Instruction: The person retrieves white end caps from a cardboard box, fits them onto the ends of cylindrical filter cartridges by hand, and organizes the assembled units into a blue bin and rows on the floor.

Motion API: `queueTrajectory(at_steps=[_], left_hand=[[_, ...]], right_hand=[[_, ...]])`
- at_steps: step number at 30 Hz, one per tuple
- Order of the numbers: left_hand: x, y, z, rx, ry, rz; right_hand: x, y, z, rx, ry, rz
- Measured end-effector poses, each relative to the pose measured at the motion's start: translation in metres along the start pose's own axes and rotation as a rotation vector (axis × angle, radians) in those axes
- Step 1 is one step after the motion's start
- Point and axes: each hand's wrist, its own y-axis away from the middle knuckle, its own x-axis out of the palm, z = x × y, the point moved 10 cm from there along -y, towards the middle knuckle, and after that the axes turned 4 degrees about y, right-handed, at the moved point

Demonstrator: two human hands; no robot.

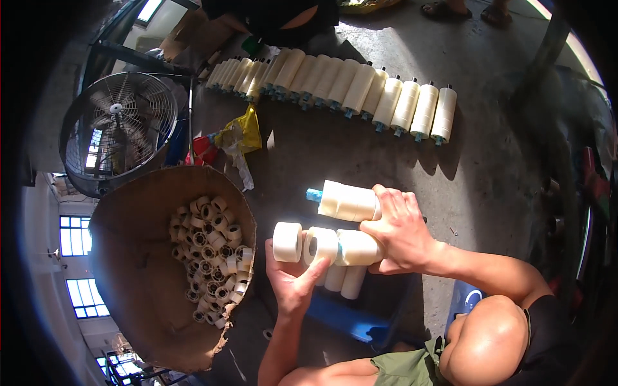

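Observation:
My left hand is closed around a cream tape roll, with its thumb on a second tape roll just to the right. That second roll meets the left end of a short stack of tape rolls. My right hand grips this stack at its right end. Its fingers also lie over the end of another stack of rolls, from which a blue-tipped rod sticks out to the left. Below my hands, more pale rolls show in part.
A torn cardboard box with many loose rolls stands at left. Behind it are a large fan and a yellow bag. A long row of roll-loaded rods lines the floor ahead. Another person is at the far side.

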Motion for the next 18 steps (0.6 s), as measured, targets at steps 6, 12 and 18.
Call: queueTrajectory(at_steps=[6,12,18], left_hand=[[0.013,0.003,0.014,-0.071,-0.002,0.088],[-0.059,-0.009,0.015,-0.075,0.211,-0.261],[-0.056,-0.007,-0.002,0.036,0.16,-0.233]], right_hand=[[0.014,0.009,-0.004,0.099,-0.128,0.113],[-0.003,0.007,0.016,0.019,-0.286,0.123],[0.006,0.009,0.042,-0.106,-0.319,0.232]])
